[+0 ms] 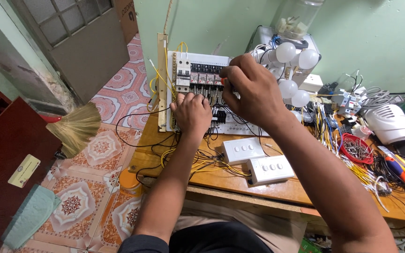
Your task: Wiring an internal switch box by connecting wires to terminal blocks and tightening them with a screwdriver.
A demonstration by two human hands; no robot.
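The white wiring board [198, 89] stands propped against the green wall at the back of the wooden surface [240, 180], and both hands are on it. The left hand [191, 112] is curled into a loose fist just below the row of small relays [205, 77], its fingers pressed against the bundle of wires there – whether they pinch 1 wire I cannot tell. The right hand [251, 89] is closed around something thin with an orange tip, likely a small screwdriver, held at the right end of that row.

Much looks done already: a circuit breaker [183, 72] is mounted at the top left, yellow wires [167, 77] run down the board's left edge, and black ones fan out below. 2 white switch plates [258, 159] lie on the surface with wires attached, and 4 white bulbs [294, 70] sit to the right. What seems left is terminal work – loose yellow wires [212, 166] trail over the surface.
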